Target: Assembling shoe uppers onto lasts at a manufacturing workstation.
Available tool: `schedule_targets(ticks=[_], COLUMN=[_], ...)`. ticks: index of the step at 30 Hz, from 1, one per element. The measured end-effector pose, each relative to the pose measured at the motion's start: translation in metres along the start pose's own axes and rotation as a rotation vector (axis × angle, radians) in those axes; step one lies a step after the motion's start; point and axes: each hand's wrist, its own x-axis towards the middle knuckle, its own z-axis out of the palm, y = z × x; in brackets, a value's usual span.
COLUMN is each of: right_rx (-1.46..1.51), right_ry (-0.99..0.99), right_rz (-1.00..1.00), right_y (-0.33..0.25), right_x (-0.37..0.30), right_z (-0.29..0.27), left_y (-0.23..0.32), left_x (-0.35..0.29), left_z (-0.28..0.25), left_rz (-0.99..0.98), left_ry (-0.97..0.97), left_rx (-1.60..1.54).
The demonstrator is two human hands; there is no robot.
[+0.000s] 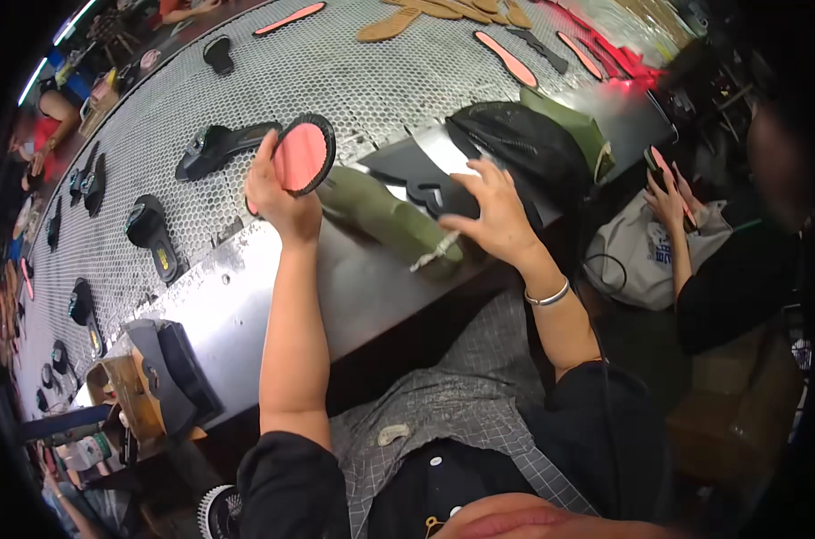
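My left hand (283,202) is closed round a shoe sole (302,160) with a pink face and a black ridged edge, raised above the bench edge. Just right of it an olive-green shoe last (380,217) lies tilted on the metal ledge, slightly blurred, with a pale cord at its near end. My right hand (504,220) hovers by that end, fingers spread and thumb out, holding nothing that I can see. Beyond its fingers are flat black pieces (416,171) and a dark mesh-covered bundle (515,135). Another green last (576,130) rests against the bundle.
A perforated conveyor (362,81) carries black slide sandals (151,238), pink-faced soles (506,58) and tan soles (389,25). An open cardboard box (124,382) stands at the left of the metal ledge (219,314). At right, a co-worker's hands (668,202) hold a sole above a grey bag (627,247).
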Motion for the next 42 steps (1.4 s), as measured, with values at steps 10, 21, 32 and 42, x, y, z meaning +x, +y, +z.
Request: schedule_targets(ticks=[10,21,32,42], right_rx=[0.482,1.149,1.960,0.831], right_ry=[-0.282,-0.567,-0.703,-0.431], right_rz=[0.012,0.423,0.366,0.064], right_y=[-0.055,-0.103,-0.113,-0.114], right_x=[-0.060,-0.141,-0.154,-0.104], right_z=[0.019,0.014,0.000,0.004], left_y=[0.096,0.089,0.069,0.085], left_x=[-0.041,-0.128,-0.098,-0.149], left_z=[-0.133,-0.190,-0.203,-0.163], left_rz=[-0.788,-1.274,-1.294,-1.239], left_ry=[-0.006,-0.282,0.211,-0.415], left_rx=[-1.067,-1.369,-1.498,-1.964])
